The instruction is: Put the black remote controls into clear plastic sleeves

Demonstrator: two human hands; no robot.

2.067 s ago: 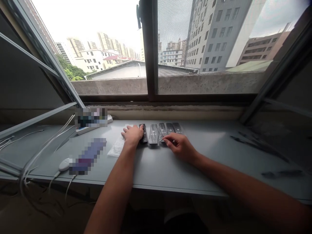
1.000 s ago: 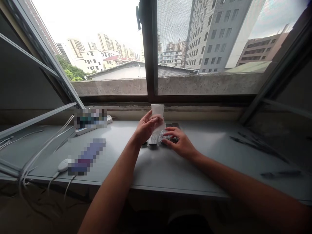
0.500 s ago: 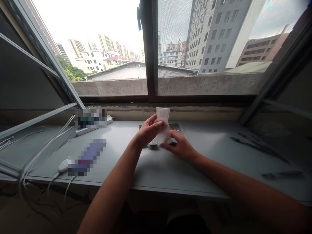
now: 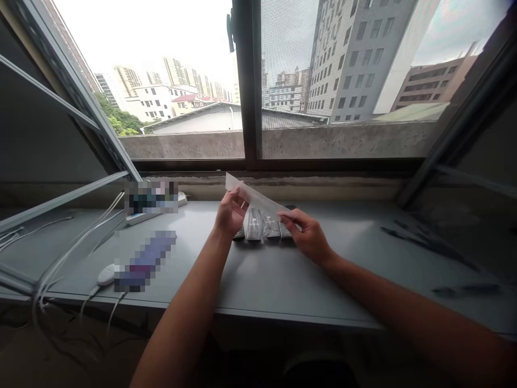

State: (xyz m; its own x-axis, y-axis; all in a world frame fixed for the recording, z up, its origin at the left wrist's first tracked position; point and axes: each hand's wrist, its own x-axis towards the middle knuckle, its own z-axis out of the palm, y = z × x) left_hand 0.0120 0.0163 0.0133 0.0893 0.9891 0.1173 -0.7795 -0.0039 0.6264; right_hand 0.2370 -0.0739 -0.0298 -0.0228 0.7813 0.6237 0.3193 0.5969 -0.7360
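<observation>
A thin, whitish, translucent plastic bag (image 4: pixel 260 201) is stretched at a slant between my two hands, over the back of the desk. My left hand (image 4: pixel 233 210) pinches it near its upper left end. At the lower right end, the fingers of my right hand (image 4: pixel 302 229) are closed on it. Below and behind the bag stand several small dark items in clear wrapping (image 4: pixel 258 226), side by side in a row. Bag and hands partly cover them, and I cannot make out what they are.
A white power strip (image 4: pixel 155 211) lies at the back left, partly blurred out. Nearer are a pixelated bluish object (image 4: pixel 145 261) and a white round charger (image 4: pixel 106 275) with cables. Dark cables (image 4: pixel 424 242) lie on the right of the grey desk (image 4: pixel 258 285). A window stands behind.
The bag has turned from upright to slanting and is now drawn out lengthwise. My left hand has moved left and my right hand slightly right and up, uncovering the wrapped items.
</observation>
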